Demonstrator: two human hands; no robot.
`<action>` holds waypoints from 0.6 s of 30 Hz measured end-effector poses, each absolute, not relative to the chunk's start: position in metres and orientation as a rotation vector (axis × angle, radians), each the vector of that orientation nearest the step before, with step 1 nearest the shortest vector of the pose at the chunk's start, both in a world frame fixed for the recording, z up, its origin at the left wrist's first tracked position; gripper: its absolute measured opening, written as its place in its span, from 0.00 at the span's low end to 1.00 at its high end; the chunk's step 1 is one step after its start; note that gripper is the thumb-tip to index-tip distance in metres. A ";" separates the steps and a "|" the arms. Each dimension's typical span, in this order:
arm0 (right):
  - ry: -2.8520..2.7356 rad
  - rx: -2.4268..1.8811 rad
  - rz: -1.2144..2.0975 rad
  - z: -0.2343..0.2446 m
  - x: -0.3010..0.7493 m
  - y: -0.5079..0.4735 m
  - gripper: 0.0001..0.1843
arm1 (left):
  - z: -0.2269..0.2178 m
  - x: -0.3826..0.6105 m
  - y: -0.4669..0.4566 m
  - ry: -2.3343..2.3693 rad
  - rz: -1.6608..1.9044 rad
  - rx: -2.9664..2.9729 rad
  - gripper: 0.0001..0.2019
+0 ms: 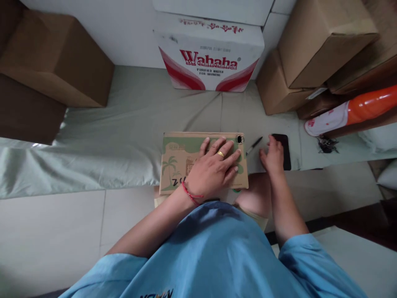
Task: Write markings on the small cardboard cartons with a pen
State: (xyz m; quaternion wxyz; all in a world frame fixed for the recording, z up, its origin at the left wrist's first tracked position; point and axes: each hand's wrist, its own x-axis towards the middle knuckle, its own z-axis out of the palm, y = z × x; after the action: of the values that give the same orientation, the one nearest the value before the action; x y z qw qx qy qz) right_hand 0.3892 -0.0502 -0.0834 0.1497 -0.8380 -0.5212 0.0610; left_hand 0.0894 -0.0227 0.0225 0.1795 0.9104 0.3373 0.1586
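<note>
At the bed's edge, a printed cardboard box (186,163) is pinned under the left hand (214,169), fingers flat, spread, gripping nothing. Right hand (273,158) is set between pen (254,145) and black phone (284,151), fingers half-curled; grip cannot be told.

Wahaha carton (211,54), brown boxes (58,58), orange tube (369,105), keys (327,144) on green sheet (108,140)

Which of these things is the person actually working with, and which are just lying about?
In hand: left hand flat on the printed carton; right hand at the black phone, pen beside.
Lying about: Wahaha box, brown cartons, keys, orange tube.
</note>
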 end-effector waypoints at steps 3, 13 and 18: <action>-1.276 -2.529 0.007 -0.087 0.409 -0.071 0.45 | 0.022 0.089 -0.022 0.954 0.442 2.580 0.23; -0.995 -2.854 0.133 -0.086 0.434 -0.094 0.45 | 0.020 0.088 -0.022 0.966 0.439 2.585 0.23; -0.974 -2.840 0.224 -0.075 0.441 -0.085 0.49 | 0.020 0.089 -0.022 0.964 0.426 2.580 0.23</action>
State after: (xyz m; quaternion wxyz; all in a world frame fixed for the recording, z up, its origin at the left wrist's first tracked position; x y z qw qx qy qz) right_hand 0.4410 -0.0850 -0.0751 0.0655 -0.9412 -0.3229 0.0743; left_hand 0.0887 -0.0222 0.0198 0.1766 0.9112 0.3405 0.1503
